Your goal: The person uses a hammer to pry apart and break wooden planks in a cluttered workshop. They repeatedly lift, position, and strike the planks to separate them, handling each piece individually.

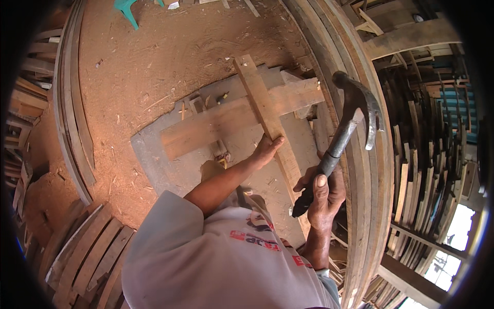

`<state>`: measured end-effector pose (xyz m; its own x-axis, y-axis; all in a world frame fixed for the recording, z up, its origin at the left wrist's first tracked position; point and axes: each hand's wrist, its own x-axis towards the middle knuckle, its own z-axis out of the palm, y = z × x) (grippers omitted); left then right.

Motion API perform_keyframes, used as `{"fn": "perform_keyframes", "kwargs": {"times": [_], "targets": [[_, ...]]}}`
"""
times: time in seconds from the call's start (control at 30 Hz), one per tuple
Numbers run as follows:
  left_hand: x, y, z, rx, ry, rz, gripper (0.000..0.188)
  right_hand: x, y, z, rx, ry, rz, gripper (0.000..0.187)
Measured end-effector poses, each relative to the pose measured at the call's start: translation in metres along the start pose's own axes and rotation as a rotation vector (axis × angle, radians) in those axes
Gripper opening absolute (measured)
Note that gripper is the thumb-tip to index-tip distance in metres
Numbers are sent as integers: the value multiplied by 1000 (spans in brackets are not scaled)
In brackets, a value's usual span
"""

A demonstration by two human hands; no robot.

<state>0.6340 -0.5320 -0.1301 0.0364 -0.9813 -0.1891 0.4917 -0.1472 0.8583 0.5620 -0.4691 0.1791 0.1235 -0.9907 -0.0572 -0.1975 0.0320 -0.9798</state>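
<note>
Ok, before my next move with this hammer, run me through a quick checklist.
1. Hammer held by its handle in your right hand: ok.
2. Left hand touching the narrow plank: ok.
3. Narrow plank lying across the wide board: ok.
4. Left hand apart from the hammer's head: ok in this view.
5. Narrow plank fastened to the wide board: cannot tell.
</note>
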Motion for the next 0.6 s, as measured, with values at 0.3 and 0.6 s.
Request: {"fn": "perform_keyframes", "kwargs": {"times": [0.3, 0.6], "targets": [[6, -34, 0, 32, -39, -23, 54, 52, 37, 38, -81, -162, 89, 36], [-1, -41, 10, -67, 75, -67, 66, 167, 20, 62, -193, -186, -393, 43]]}}
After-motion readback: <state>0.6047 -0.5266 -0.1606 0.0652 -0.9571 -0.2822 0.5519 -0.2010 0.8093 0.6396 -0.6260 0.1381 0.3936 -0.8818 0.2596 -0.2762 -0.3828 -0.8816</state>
